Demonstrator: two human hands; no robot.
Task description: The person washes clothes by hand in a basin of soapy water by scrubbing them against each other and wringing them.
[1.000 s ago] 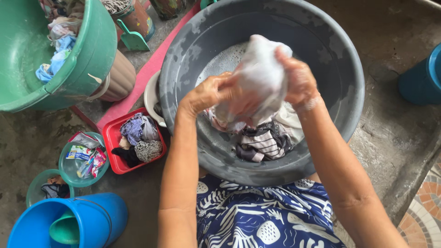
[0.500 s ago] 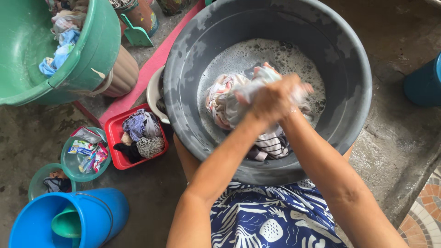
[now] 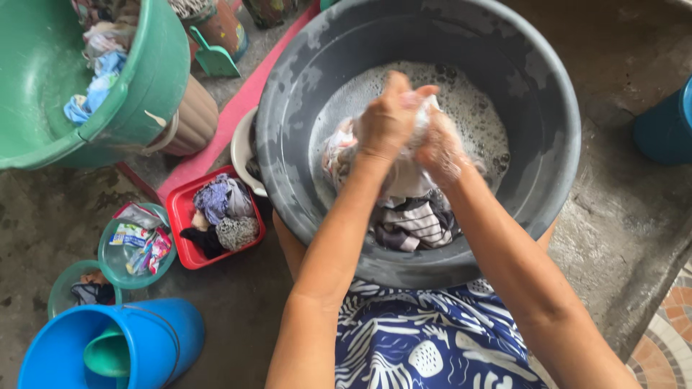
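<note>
Together, a wet pale patterned cloth [image 3: 404, 173] is clenched tightly by the left hand [image 3: 387, 119] and right hand [image 3: 438, 148] over soapy water in the big round grey plastic basin [image 3: 288, 144].

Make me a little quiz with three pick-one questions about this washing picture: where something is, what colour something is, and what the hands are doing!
1. Where is the striped cloth?
A in the grey tub
B in the red tray
C in the blue bucket

2. What colour is the big basin at top left?
A yellow
B green
C black

3. What are the left hand and right hand doing?
A resting flat on the floor
B hanging empty
C gripping a wet cloth

Answers: 1 A, it lies under the arms inside the tub. 2 B, its wall is green. 3 C, both hands close on the soapy cloth above the suds.
</note>
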